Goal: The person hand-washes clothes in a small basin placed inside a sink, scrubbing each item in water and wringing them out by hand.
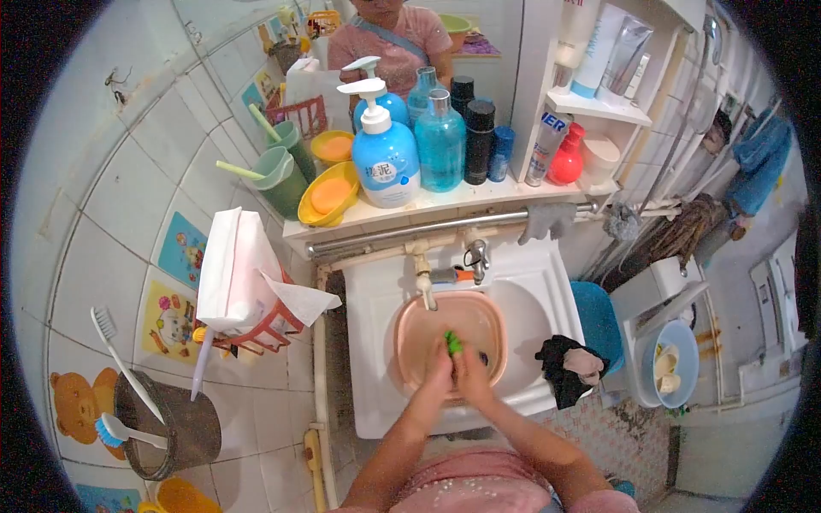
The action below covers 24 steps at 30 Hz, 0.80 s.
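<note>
My left hand [438, 366] and my right hand [469, 374] are close together inside a pink plastic basin [404, 323]. Both are closed around a small bright green item [452, 343], perhaps cloth; its kind is not clear. Most of it is hidden by my fingers. A small dark thing [484, 359] shows in the basin beside my right hand. The basin sits in the white sink [369, 393], below a pale tap [424, 282].
Black cloth [562, 376] hangs over the sink's right edge. Behind, a shelf [325, 229] holds a blue pump bottle [386, 162], other bottles and a yellow soap dish [329, 197]. Tissues [235, 274] and a brush cup [192, 427] are at left, a blue bucket [597, 321] at right.
</note>
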Available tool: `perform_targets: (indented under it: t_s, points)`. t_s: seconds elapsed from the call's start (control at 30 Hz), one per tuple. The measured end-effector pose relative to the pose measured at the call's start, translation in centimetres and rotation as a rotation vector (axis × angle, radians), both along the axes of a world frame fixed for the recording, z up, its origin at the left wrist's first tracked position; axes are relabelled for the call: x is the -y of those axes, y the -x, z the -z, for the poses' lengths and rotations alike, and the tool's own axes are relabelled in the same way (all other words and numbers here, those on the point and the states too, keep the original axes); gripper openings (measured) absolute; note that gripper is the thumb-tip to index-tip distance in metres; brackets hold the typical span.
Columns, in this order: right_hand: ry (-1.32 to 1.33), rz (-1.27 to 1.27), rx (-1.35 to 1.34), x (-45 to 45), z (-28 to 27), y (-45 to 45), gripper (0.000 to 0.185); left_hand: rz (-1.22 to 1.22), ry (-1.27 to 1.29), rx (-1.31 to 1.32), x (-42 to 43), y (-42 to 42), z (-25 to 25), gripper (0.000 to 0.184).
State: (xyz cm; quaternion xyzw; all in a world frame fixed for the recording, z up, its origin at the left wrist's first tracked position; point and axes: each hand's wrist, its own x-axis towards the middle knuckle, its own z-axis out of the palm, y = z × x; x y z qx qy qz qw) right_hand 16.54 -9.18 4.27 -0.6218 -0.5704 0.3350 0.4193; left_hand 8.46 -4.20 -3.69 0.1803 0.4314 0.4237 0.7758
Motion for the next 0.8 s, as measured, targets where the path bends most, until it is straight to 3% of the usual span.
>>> perform_targets:
  t_s: [0.03,0.1,0.13,0.23,0.27,0.3,0.37,0.43,0.5,0.53,0.6,0.73,0.8]
  points:
    - [-0.265,0.029,-0.012,0.4,-1.6,1.7,0.033,0.002,-0.001,0.003,-0.5,0.0,-1.7,0.032]
    - [-0.165,0.094,-0.032,-0.2,1.0,1.3,0.034,0.099,0.178,-0.090,-0.2,-0.2,-6.1,0.030]
    - [-0.166,0.089,-0.035,-0.8,0.7,0.6,0.034,0.010,0.050,-0.046,0.8,-1.0,-5.2,0.028]
    - [-0.055,0.231,-0.117,-3.1,1.3,-4.0,0.034,0.045,0.023,-0.014,2.3,0.0,-3.6,0.027]
    - [0.123,0.140,-0.063,-3.8,3.3,-6.2,0.035,0.116,-0.023,-0.283,2.2,0.5,-6.4,0.028]
    - [0.301,0.051,-0.008,-4.3,4.3,-7.4,0.037,0.122,-0.023,-0.280,1.4,1.1,-7.0,0.028]
    - [0.420,-0.057,0.100,-3.9,2.4,-8.1,0.039,0.086,-0.736,-0.812,0.1,2.5,-7.8,0.028]
    - [0.529,-0.167,0.206,-3.4,0.3,-7.7,0.041,0.132,-0.736,-0.788,-1.3,3.1,-8.5,0.025]
    - [-0.194,-0.097,0.246,-2.6,-0.8,-6.0,0.041,0.242,-0.780,-0.836,-1.6,2.7,-9.5,0.024]
    - [-0.194,-0.094,0.249,-2.7,-1.2,-5.2,0.041,0.243,-0.782,-0.832,-1.8,2.4,-9.7,0.024]
    - [-0.183,-0.099,-0.052,-3.1,-1.7,-3.8,0.040,0.248,-1.158,-0.862,-1.9,1.7,-10.4,0.031]
    - [0.021,-0.236,-0.035,-3.6,-2.3,-5.1,0.044,0.169,-0.948,-0.787,-1.4,1.3,-11.0,0.035]
    - [0.235,-0.222,-0.317,-3.0,-4.1,-5.5,0.031,0.273,-0.791,-0.524,-1.0,2.2,-8.4,0.036]
